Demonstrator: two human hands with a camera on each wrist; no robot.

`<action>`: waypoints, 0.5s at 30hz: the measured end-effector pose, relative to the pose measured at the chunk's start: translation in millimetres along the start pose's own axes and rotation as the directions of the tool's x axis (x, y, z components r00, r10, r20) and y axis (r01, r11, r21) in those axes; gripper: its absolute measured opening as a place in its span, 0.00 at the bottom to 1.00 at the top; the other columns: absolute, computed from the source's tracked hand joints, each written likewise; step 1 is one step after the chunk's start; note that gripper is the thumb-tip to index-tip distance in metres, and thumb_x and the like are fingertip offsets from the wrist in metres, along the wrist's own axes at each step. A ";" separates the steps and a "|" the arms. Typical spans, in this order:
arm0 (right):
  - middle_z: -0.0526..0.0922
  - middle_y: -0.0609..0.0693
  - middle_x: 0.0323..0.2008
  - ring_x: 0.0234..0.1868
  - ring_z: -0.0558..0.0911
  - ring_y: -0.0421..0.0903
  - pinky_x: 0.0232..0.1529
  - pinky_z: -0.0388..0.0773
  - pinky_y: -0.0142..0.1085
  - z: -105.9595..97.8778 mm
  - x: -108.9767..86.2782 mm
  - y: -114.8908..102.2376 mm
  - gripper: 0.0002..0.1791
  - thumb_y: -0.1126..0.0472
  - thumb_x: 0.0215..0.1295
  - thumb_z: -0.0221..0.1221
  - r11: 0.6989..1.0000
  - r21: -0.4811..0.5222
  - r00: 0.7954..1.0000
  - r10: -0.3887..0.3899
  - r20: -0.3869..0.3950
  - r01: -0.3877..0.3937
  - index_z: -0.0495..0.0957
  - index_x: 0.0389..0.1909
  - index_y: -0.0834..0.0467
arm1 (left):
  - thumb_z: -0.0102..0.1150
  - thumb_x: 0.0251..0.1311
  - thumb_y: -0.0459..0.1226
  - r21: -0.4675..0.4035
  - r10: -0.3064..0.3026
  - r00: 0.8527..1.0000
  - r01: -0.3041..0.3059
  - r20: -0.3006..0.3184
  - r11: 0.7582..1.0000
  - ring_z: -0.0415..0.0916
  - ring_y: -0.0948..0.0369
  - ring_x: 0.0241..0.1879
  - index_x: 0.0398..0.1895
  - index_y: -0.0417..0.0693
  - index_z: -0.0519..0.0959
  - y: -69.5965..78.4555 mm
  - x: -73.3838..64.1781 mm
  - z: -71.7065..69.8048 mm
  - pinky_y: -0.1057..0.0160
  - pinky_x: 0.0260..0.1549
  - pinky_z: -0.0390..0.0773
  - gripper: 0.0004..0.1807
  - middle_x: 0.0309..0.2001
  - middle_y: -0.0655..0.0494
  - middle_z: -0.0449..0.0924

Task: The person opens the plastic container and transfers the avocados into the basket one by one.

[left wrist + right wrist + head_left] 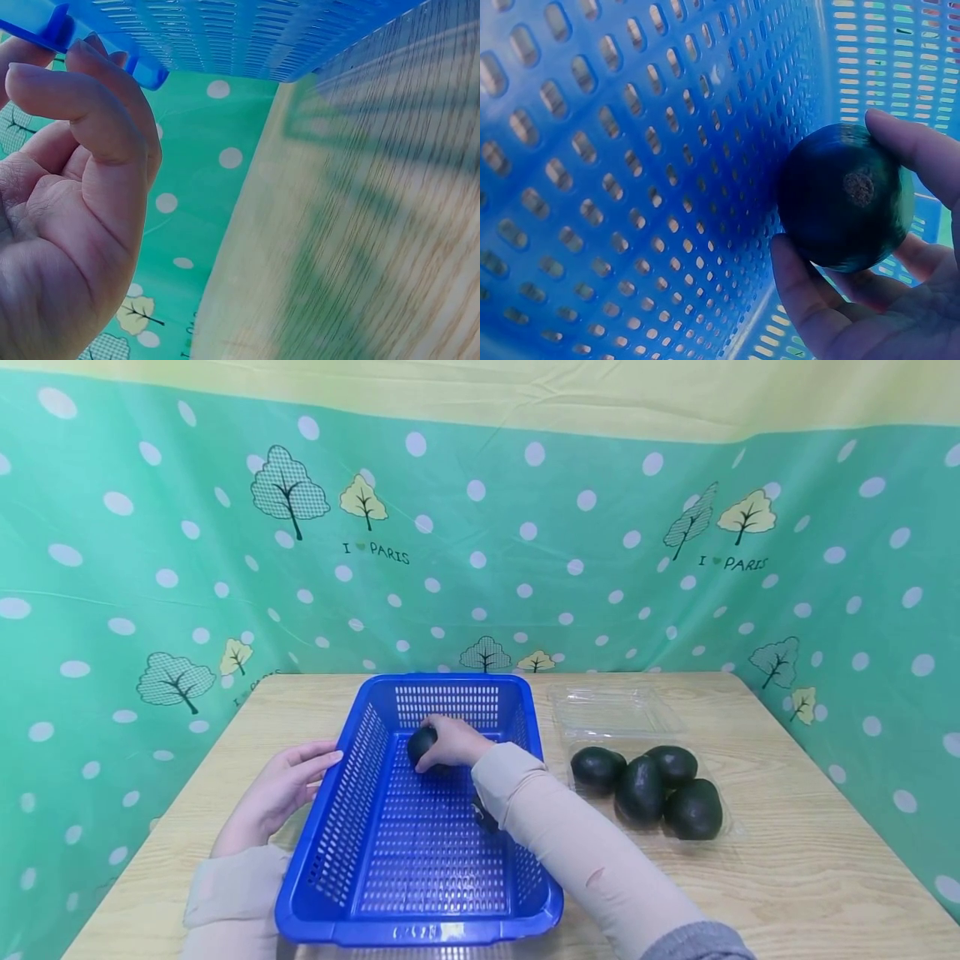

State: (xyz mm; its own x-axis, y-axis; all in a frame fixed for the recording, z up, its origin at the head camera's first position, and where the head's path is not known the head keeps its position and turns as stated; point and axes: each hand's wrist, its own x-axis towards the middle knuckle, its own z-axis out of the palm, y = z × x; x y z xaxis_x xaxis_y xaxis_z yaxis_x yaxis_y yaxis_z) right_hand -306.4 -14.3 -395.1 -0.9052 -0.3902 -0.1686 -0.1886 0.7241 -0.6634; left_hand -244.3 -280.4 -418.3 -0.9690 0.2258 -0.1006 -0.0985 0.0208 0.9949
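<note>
My right hand [453, 743] reaches into the blue plastic basket [420, 933] and grips a dark avocado [422, 745] near its far end. In the right wrist view, fingers and thumb surround the avocado [847, 199], its stem scar showing, close to the perforated basket floor [630, 187]. A second avocado [483, 815] lies in the basket, partly hidden by the right sleeve. My left hand [288, 781] is at the outside of the left rim, its loosely bent fingers touching it. The left wrist view has these fingers [112, 112] right at the rim [150, 75].
Right of the basket, several avocados [640, 789] lie in an opened clear plastic clamshell box, its transparent lid [615, 710] folded back behind them. The wooden table [817, 860] backs onto a green dotted curtain [450, 585].
</note>
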 end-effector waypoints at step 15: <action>0.75 0.57 0.64 0.64 0.74 0.54 0.67 0.70 0.48 0.0 1.8 1.4 0.43 0.56 0.52 0.74 1.000 -0.009 1.000 -0.019 0.016 0.019 0.67 0.69 0.56 | 0.56 0.71 0.39 0.026 -0.009 1.000 0.010 -0.021 1.000 0.82 0.67 0.37 0.48 0.55 0.80 0.7 -0.6 0.8 0.65 0.38 0.82 0.08 0.36 0.66 0.86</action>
State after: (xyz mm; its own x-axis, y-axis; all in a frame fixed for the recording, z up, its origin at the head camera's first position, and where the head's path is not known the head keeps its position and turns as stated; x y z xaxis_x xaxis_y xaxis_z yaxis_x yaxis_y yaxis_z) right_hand -308.3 -13.9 -396.3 -0.8951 -0.4130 -0.1679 -0.2090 0.7213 -0.6603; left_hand -243.6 -279.8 -417.6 -0.9725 0.2053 -0.1096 -0.1017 0.0486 0.9936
